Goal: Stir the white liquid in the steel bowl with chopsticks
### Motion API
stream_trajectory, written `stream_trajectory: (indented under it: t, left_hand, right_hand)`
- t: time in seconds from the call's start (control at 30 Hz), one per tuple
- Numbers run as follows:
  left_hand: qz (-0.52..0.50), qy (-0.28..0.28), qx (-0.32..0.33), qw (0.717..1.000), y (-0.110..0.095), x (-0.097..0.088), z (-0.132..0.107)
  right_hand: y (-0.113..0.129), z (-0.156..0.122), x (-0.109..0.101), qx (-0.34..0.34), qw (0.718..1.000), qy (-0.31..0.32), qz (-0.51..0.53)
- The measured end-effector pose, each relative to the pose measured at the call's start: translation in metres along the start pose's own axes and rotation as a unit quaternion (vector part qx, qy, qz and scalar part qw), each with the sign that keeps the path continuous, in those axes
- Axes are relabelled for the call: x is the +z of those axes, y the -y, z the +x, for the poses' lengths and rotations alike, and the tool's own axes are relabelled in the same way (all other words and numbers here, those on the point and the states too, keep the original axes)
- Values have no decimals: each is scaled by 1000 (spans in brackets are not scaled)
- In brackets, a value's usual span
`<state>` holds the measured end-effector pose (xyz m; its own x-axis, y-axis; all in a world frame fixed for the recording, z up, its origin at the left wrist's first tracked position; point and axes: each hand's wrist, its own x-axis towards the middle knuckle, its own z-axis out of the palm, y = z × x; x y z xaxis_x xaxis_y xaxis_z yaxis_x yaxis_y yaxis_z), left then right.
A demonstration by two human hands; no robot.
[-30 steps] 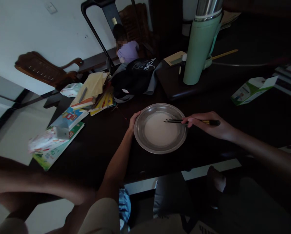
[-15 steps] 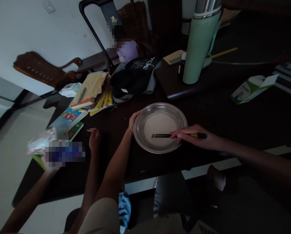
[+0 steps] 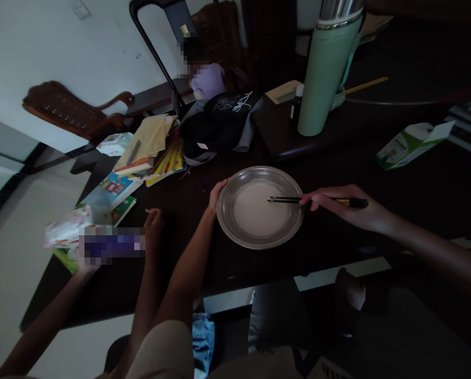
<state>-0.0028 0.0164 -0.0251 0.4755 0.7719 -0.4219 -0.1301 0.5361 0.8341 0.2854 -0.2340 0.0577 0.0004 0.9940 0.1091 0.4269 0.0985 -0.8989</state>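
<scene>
A round metal basin (image 3: 228,223) stands on the dark table, with a milky, whitish liquid (image 3: 259,213) in it. My left hand (image 3: 218,196) grips its left rim, the thumb on top and the other fingers hidden beneath. In my right hand (image 3: 340,196) is a pair of dark chopsticks (image 3: 284,199) with gold and black ends. Their tips point left over the liquid; whether they touch its surface I cannot tell. That hand is at the basin's right edge.
On the left, another person's hands (image 3: 154,223) are near a blurred-out object (image 3: 112,246). Books (image 3: 112,187), a tissue pack (image 3: 71,226) and a black bag (image 3: 215,129) lie beyond. A green thermos (image 3: 326,79), a small bottle (image 3: 296,105) and an opened carton (image 3: 411,145) stand behind and right.
My right hand has moved right and slightly away from me with the chopsticks, drawing their tips from the basin's middle toward its right side. My left hand stays on the rim.
</scene>
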Motion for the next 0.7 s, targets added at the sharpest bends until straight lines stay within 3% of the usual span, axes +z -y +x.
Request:
stream_trajectory:
  t: [0.13, 0.33, 0.5, 0.7]
  left_hand:
    - [7, 3, 5, 1000, 1, -1, 2]
    - [5, 13, 12, 1000, 2, 0, 4]
    - [11, -5, 7, 1000, 2, -1, 4]
    - [8, 5, 3, 1000, 1, 1, 0]
  right_hand:
    - [11, -16, -1, 20, 999, 48, -14]
    - [11, -10, 30, -6, 991, 122, 53]
    - [-2, 11, 44, -26, 993, 97, 63]
    - [-11, 18, 30, -28, 998, 29, 47]
